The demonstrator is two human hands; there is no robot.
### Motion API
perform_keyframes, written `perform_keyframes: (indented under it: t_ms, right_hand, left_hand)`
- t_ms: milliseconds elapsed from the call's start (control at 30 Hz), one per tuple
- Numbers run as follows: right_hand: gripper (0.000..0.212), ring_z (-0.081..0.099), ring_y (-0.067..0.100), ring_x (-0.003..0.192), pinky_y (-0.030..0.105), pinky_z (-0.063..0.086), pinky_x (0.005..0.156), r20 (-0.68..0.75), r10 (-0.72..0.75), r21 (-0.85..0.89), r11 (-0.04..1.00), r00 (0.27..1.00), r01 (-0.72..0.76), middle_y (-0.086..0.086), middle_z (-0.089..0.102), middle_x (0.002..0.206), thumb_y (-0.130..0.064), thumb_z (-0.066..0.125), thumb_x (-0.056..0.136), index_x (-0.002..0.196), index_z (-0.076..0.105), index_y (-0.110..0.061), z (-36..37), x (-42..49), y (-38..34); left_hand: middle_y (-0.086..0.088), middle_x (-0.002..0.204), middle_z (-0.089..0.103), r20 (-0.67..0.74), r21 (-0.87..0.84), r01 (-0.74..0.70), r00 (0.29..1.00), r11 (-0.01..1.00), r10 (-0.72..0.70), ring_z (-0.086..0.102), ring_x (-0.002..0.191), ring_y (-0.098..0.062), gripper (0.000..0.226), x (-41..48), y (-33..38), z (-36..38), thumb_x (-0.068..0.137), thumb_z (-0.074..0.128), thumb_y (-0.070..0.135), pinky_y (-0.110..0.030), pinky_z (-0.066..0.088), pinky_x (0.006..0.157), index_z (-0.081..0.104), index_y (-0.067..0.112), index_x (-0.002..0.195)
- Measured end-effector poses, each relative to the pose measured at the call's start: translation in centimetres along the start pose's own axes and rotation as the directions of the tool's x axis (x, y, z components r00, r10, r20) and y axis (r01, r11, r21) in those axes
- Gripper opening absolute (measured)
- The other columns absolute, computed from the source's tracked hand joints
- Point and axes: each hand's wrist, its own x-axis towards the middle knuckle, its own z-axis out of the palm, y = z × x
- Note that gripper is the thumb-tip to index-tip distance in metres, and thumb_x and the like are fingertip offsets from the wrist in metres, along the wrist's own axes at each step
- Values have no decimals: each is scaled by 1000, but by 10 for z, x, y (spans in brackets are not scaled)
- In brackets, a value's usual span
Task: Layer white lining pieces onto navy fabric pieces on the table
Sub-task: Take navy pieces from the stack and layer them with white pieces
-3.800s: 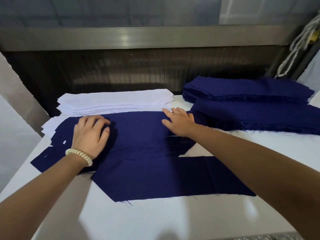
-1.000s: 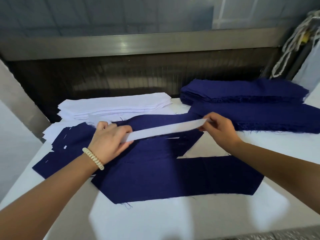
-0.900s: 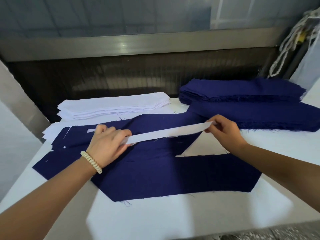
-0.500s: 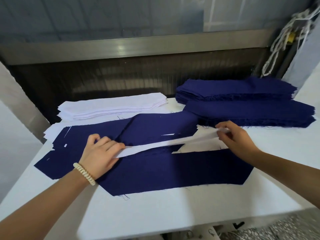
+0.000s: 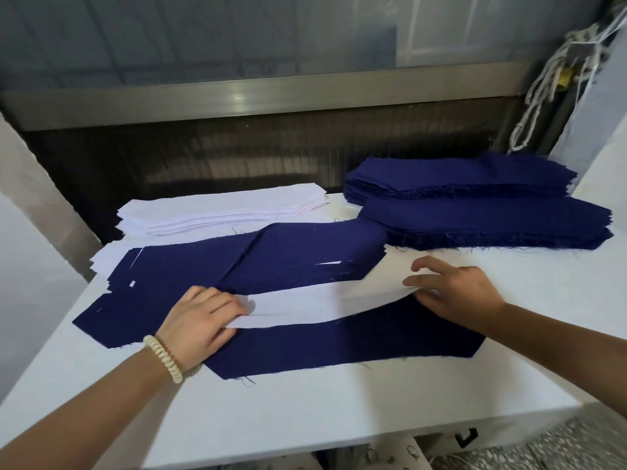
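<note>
"What's behind your work?"

"You face a dark ribbed panel (image 5: 237, 157). A brushed metal rail (image 5: 271, 96) runs across its top, and above that is what looks like a bluish glass pane (image 5: 203, 39), though your view there is too hazy to be sure."

"And off to your right?"

"A bundle of white cords (image 5: 546, 84) hangs in loops near the rail's right end."

"Lower down?"

"Speckled floor (image 5: 559, 449) shows in your bottom right corner."
</note>
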Motion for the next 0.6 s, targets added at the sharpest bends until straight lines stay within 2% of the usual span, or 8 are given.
perform_keyframes:
  t_ms: [67,133,200,267,333,467,600]
  right_hand:
    - [32,55,19,35,28,47,34,-4,-57,-27,998,998,57,7,72,91,-4,89,52,79,78,-17,-5,-1,3]
    - [37,60,18,40,28,47,34,-7,-48,-26,999,999,48,5,73,94,-3,90,52,83,78,-18,-11,-5,6]
    - [39,62,16,42,27,48,35,-6,-33,-5,999,999,33,4,73,100,-3,90,52,86,78,-20,-16,-14,8]
    - [40,57,15,36,24,46,34,21,-56,-20,998,998,56,6,71,106,-4,90,51,85,78,-20,-18,-26,7]
    - [40,56,16,36,23,45,34,48,-86,-59,994,995,89,7,69,111,-6,91,48,84,78,-20,-20,-35,6]
    - [41,68,20,57,30,51,37,15,-94,-67,993,996,94,10,69,109,-5,91,48,85,78,-18,-19,-42,6]
    - [40,70,25,72,36,55,43,-27,-120,-67,991,992,118,9,71,103,-2,89,52,88,78,-16,-13,-50,8]
  left_hand:
    - [6,86,67,-22,-4,-7,1000,1000,6,49,81,-12,36,-2,-1,-1,100,22,39,-27,35,77,56,25,98]
    - [5,84,67,-39,-16,-12,999,1000,11,47,79,-12,42,-5,-3,-2,101,25,37,-27,35,75,64,21,93]
    - [5,82,66,-33,-34,-23,999,999,22,46,77,-12,35,-10,-3,-4,101,27,37,-25,34,73,59,23,95]
    - [5,82,66,-13,-58,-43,999,997,42,46,77,-11,28,-15,-1,-5,101,26,36,-24,35,70,52,26,97]
    - [4,82,66,-5,-72,-52,999,996,52,45,77,-10,28,-18,1,-5,101,24,37,-24,36,68,50,27,97]
    - [2,83,66,-2,-90,-61,998,994,61,45,76,-10,28,-20,3,-11,100,24,36,-23,38,67,50,25,96]
    - [4,81,65,23,-80,-86,996,993,88,45,75,-11,27,-25,8,-14,99,24,31,-23,35,64,50,26,95]
